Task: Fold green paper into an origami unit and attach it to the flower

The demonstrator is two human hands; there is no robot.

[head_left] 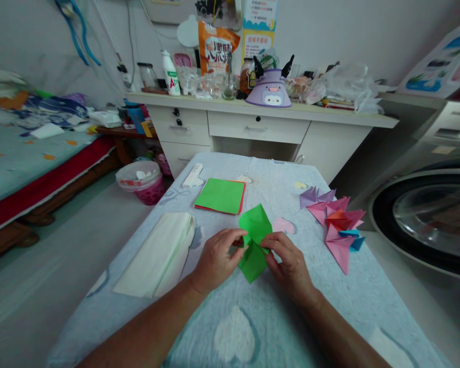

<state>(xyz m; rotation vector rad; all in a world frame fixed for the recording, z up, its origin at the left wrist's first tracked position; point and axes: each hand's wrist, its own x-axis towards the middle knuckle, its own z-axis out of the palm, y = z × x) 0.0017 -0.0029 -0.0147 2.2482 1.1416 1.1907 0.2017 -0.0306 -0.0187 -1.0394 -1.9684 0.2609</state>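
Note:
A partly folded sheet of green origami paper is held above the cloth-covered table, with creased flaps pointing away from me and toward me. My left hand pinches its left side between thumb and fingers. On the opposite side, my right hand is closed on the paper's right edge. Just beyond my hands lies a stack of square paper, green on top with red showing beneath. To the right sit several folded paper pieces in pink, purple, orange-red and blue.
A folded white cloth or paper lies at left on the table, and a small white box is behind it. A cluttered white desk stands at the back. A washing machine is at right, a pink bin at left.

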